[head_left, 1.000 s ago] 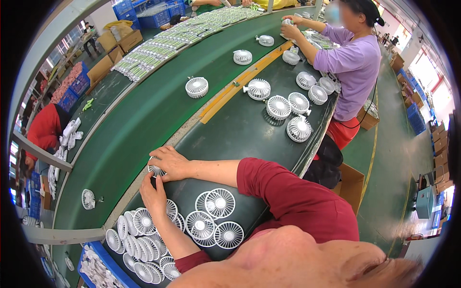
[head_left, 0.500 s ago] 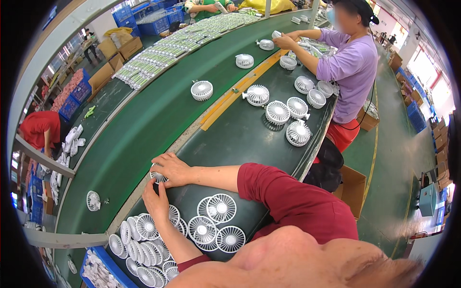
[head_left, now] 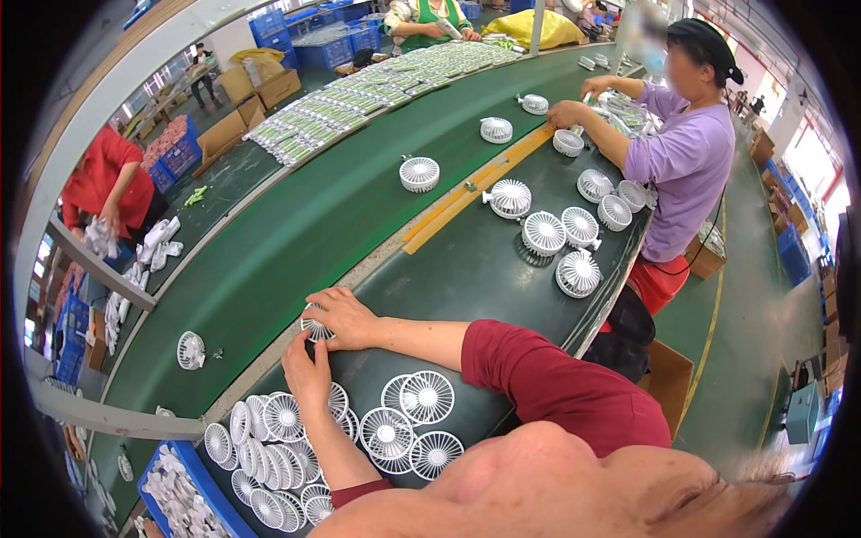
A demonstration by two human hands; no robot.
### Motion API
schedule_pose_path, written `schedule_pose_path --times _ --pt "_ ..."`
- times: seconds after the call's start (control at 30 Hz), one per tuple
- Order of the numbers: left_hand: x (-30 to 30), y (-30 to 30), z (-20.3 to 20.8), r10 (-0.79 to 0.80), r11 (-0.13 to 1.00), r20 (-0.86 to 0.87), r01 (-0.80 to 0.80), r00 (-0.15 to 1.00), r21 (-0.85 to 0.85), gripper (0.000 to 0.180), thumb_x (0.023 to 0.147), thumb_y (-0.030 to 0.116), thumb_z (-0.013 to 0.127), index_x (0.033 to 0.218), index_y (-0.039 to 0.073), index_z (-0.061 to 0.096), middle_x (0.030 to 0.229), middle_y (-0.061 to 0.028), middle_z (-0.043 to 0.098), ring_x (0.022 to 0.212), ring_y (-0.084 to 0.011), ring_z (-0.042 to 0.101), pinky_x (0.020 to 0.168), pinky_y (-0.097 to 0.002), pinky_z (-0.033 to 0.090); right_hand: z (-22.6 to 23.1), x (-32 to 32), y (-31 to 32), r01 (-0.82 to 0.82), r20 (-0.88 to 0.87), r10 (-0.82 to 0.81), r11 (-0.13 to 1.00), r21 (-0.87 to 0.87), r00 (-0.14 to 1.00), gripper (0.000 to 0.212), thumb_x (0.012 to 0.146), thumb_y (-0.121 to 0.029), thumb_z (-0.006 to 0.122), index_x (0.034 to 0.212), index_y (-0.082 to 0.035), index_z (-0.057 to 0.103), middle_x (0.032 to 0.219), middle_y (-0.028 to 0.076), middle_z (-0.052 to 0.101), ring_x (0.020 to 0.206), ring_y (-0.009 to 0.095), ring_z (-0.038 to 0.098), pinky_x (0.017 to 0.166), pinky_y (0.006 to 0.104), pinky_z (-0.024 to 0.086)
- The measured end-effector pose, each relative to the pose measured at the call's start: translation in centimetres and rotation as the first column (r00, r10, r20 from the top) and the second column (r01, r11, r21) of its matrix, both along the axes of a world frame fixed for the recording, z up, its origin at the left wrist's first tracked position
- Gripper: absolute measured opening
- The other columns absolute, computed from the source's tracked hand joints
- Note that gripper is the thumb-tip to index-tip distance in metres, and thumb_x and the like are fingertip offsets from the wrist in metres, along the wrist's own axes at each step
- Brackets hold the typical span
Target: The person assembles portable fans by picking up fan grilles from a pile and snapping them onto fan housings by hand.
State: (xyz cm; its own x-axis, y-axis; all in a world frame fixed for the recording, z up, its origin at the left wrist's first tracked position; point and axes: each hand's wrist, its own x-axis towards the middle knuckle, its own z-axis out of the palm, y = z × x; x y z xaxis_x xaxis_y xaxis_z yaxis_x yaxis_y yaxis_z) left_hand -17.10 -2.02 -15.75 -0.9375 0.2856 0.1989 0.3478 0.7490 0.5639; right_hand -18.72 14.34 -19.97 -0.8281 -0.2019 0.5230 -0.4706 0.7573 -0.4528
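Observation:
A white, round, ribbed fan head (head_left: 317, 326) stands at the inner edge of the dark work surface, mostly covered by my hands. My right hand (head_left: 346, 319) is curled over its top and right side. From the near side, my left hand (head_left: 307, 366) closes its fingers and thumb against the rim. Below my hands, loose white fan grilles (head_left: 282, 418) lie in an overlapping heap by my left forearm. Several more grilles (head_left: 387, 434) lie partly stacked just right of that forearm.
The green conveyor belt (head_left: 296, 242) carries spaced-out fan heads (head_left: 420, 174). More fan heads (head_left: 543, 233) stand on the work surface towards a co-worker in purple (head_left: 686, 134). A blue bin (head_left: 193, 484) of small white parts sits lower left, near a metal frame bar (head_left: 117, 420).
The whole view has shifted slightly. My hands keep the same hold on the fan head. At far left, a person in red has straightened up with white parts in hand.

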Motion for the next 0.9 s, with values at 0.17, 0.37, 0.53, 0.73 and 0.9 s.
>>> schedule_pose_path --times 0.17,0.37,0.53,0.73,0.9 --pt "0.1 0.2 0.1 0.004 1.0 0.006 -0.004 1.0 0.006 0.035 0.09 0.023 0.061 0.119 0.003 0.06 0.12 -0.0165 0.061 0.115 -0.0358 0.052 0.099 -0.0439 0.041 -0.2 -0.1 -0.1 0.007 -0.037 -0.008 1.0 -0.022 0.999 0.059 0.069 -0.034 0.075 0.12 -0.011 0.058 0.129 0.017 0.05 0.125 0.035 0.042 0.105 0.0487 0.029" --pt "0.0 0.3 0.2 -0.003 1.0 -0.012 0.003 1.0 -0.003 0.036 0.088 0.023 0.062 0.118 0.003 0.06 0.119 -0.0168 0.061 0.115 -0.0361 0.052 0.098 -0.0448 0.042 -0.2 -0.2 0.1 0.018 -0.028 -0.018 1.0 -0.002 0.999 0.058 0.069 -0.033 0.076 0.12 -0.012 0.058 0.131 0.017 0.049 0.126 0.036 0.041 0.106 0.0492 0.028" --pt "0.0 0.2 -0.1 0.018 1.0 -0.013 -0.018 1.0 -0.004 0.037 0.088 0.023 0.062 0.119 0.004 0.059 0.119 -0.0175 0.061 0.114 -0.0367 0.053 0.097 -0.0454 0.042 -0.3 -0.4 0.0 0.003 -0.011 -0.003 1.0 -0.013 1.0 0.062 0.067 -0.031 0.078 0.122 -0.012 0.057 0.135 0.019 0.046 0.127 0.037 0.04 0.106 0.0501 0.03" --pt "0.0 0.3 0.2 0.025 1.0 -0.011 -0.025 1.0 0.01 0.038 0.088 0.024 0.063 0.12 0.004 0.059 0.118 -0.0186 0.062 0.113 -0.0386 0.053 0.095 -0.0464 0.043 0.7 -0.8 1.3 0.094 -0.097 -0.102 0.992 -0.079 0.99 0.061 0.07 -0.035 0.078 0.123 -0.013 0.057 0.132 0.017 0.047 0.123 0.037 0.041 0.101 0.0495 0.033" --pt "0.0 -0.2 -0.6 0.02 1.0 -0.061 -0.019 0.998 0.007 0.038 0.088 0.025 0.063 0.119 0.004 0.061 0.118 -0.017 0.062 0.112 -0.0367 0.054 0.097 -0.0434 0.042 -0.1 -0.8 0.9 0.11 -0.083 -0.107 0.993 0.039 0.991 0.06 0.071 -0.038 0.077 0.122 -0.012 0.058 0.129 0.018 0.05 0.121 0.036 0.044 0.103 0.0483 0.03"
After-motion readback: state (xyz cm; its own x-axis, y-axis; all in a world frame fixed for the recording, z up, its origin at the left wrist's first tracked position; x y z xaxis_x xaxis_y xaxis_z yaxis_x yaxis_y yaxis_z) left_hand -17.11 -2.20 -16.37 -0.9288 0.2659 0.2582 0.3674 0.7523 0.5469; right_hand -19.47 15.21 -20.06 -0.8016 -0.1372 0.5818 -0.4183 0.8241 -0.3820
